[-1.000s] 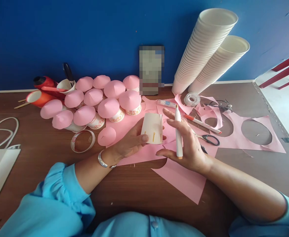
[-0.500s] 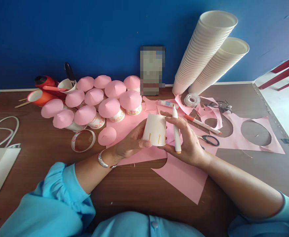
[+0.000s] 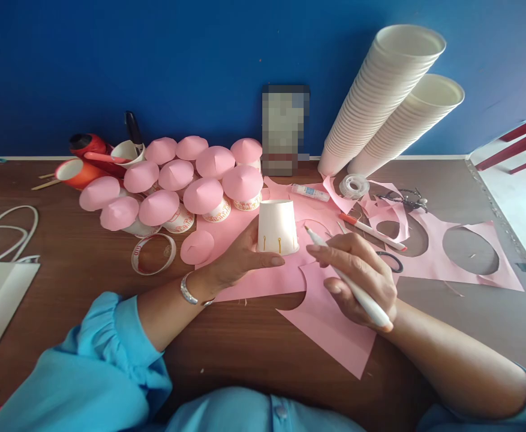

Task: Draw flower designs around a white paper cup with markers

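Observation:
My left hand (image 3: 245, 255) is closed around a white paper cup (image 3: 277, 222) held upside down, its thumb across the front near the rim. Short yellow-brown marks run along the cup's lower edge. In my right hand (image 3: 364, 273) is a white marker pen (image 3: 357, 288), gripped like a writing tool. Its uncapped tip points up and left, just right of the cup and apart from it. Under both hands lies pink paper (image 3: 334, 324) with curved cut-outs. Pink cone-topped cups (image 3: 203, 195) stand in a cluster to the left, several with drawn patterns around their rims.
Two tall stacks of paper cups (image 3: 379, 96) lean against the blue wall. Tape (image 3: 354, 186), a glue stick (image 3: 310, 192), an orange-capped marker (image 3: 373, 232) and partly hidden scissors (image 3: 391, 261) lie at right. At left are a cut cup ring (image 3: 153, 254) and a power strip (image 3: 4, 312).
My right hand has left the cup's side and moved down and right. The marker has swung from upright to a writing hold, tip toward the cup. The cup has turned slightly in my left hand.

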A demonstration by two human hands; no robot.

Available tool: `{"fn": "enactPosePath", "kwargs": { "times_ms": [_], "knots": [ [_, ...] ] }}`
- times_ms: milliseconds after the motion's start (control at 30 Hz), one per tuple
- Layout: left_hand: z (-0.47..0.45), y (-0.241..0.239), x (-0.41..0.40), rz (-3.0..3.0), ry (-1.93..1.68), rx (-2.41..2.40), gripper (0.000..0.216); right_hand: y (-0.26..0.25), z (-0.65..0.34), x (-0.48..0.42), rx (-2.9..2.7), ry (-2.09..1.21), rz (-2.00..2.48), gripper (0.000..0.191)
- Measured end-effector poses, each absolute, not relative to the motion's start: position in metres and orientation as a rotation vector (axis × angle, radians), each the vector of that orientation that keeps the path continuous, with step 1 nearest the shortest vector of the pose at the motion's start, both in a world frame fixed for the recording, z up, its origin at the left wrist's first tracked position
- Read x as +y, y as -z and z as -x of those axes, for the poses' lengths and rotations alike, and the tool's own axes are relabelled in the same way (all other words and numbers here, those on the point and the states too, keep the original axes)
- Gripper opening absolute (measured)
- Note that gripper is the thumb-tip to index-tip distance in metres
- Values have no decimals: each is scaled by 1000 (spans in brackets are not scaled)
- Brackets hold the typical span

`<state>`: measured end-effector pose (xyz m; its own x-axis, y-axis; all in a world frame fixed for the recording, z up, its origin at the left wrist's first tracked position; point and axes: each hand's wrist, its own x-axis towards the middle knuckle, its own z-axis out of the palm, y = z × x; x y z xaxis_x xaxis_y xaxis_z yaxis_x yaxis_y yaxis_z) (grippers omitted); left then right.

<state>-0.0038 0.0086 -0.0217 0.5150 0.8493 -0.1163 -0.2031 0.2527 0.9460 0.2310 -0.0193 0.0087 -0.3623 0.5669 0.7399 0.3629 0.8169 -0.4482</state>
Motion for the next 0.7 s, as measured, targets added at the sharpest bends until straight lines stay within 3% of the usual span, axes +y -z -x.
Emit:
{"fn": "enactPosePath", "kwargs": {
  "times_ms": [233,700],
  "knots": [
    [1,13,9,-1072,-775,761,66,-15,-228,-24,-2005,-364,696,16],
    [-1,5,8,-1096,-778,743,55,-15,-228,-24,-2015,-301,691,10]
  ]
}}
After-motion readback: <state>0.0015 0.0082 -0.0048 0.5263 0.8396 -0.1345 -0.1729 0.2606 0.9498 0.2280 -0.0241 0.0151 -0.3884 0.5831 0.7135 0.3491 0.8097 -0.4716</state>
